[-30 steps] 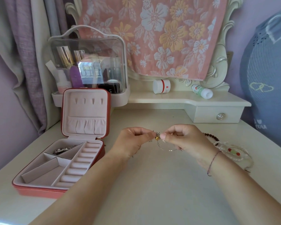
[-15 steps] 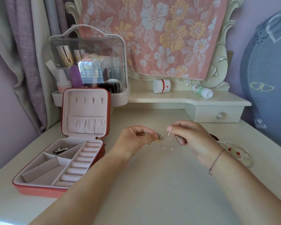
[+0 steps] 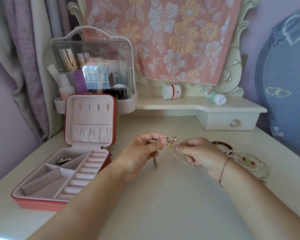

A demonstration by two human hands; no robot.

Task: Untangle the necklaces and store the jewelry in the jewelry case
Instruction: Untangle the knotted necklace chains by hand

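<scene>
The pale worktop (image 3: 163, 205) fills the lower frame. At its left stands the open jewelry case (image 3: 38, 204), lid upright, with one piece in a back compartment. At centre frame the left hand (image 3: 142, 153) and right hand (image 3: 199, 153) face each other, the fingers of each pinching the tangled necklaces (image 3: 171, 142). The knot sits between them, its strand running left to right, one end hanging below the left hand. The case lies nearer the left hand. More beaded jewelry (image 3: 246, 160) lies just right of the right wrist.

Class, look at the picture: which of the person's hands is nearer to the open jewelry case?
Left. The left hand is just right of the jewelry case, pinching the tangled necklaces; the right hand pinches them from farther right.
</scene>
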